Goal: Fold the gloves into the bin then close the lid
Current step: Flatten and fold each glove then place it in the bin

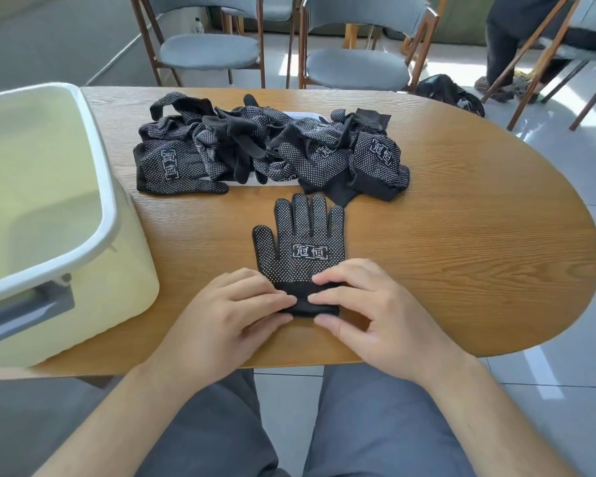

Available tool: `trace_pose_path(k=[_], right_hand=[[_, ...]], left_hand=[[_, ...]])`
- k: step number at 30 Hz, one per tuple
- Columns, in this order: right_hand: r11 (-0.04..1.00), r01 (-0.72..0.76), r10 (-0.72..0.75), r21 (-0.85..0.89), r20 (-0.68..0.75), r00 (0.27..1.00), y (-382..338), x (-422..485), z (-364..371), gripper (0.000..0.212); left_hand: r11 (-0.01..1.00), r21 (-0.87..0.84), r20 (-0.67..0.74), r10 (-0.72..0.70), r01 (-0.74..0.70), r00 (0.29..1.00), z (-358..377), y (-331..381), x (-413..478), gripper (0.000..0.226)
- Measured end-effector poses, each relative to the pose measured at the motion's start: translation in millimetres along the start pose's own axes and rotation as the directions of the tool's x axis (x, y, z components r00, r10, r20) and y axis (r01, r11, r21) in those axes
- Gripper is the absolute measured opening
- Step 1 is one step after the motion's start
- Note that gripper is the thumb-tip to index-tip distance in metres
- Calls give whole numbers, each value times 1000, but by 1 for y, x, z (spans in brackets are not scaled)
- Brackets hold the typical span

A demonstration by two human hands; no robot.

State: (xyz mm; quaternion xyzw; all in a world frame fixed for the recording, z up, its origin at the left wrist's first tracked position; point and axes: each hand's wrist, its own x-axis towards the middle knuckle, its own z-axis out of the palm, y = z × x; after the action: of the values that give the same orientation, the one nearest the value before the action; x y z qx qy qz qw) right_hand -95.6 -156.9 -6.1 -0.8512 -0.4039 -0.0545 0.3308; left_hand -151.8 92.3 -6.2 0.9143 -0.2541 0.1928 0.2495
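Head view (only view supplied).

1. Location. One black dotted knit glove [303, 246] lay flat on the wooden table [461, 218], palm print up, fingers pointing away from the person, just in front of the loose pile [272, 146] of similar gloves. The open bin [49, 201] stood at the table's left end, well apart from the glove. No lid could be identified w/ certainty.

2. Hands. The left hand [221, 311] and right hand [369, 304] met at the cuff [310, 297], the near end of the glove. On each, fingers lay curled over the cuff top and the thumb sat at its near edge, so both pinched the cuff, approx. tip to tip. The cuff looked bunched or partly turned over; which, not clear.

3. Handling (judgement). Light, soft, limp fabric; no stiffness, so it will not hold a crease w/o pressure. Grip dots give friction, so low slip risk. Not fragile. Best hold: cuff corners, as shown, then fold toward the fingertips and press flat before transfer to the bin.
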Motion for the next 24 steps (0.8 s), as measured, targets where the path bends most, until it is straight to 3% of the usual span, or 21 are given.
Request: trace_pose_path(k=[3,8,11,13,20,24], right_hand=[[1000,13,-12,18,-48,999,2,0,2,24],[999,-20,19,-31,-36,999,-2,-2,1,50],[996,-6,-5,-89,-127,992,-3,0,1,28],[995,-14,-2,-98,-154,988,-2,1,1,24],[997,-78,71,-27,-190,979,-3,7,2,28],[973,-216,228,82,-177,958,-3,16,-1,20]], left_hand=[[997,-29,-26,-77,76,997,1,-3,0,22],[979,-121,-27,-167,163,986,-1,0,8,30],[978,-85,31,-186,188,982,-3,0,10,42],[984,-21,53,-174,175,983,-1,-1,12,47],[980,-40,-5,-195,195,981,2,0,21,32],[922,-146,23,-358,358,933,0,5,34,17]])
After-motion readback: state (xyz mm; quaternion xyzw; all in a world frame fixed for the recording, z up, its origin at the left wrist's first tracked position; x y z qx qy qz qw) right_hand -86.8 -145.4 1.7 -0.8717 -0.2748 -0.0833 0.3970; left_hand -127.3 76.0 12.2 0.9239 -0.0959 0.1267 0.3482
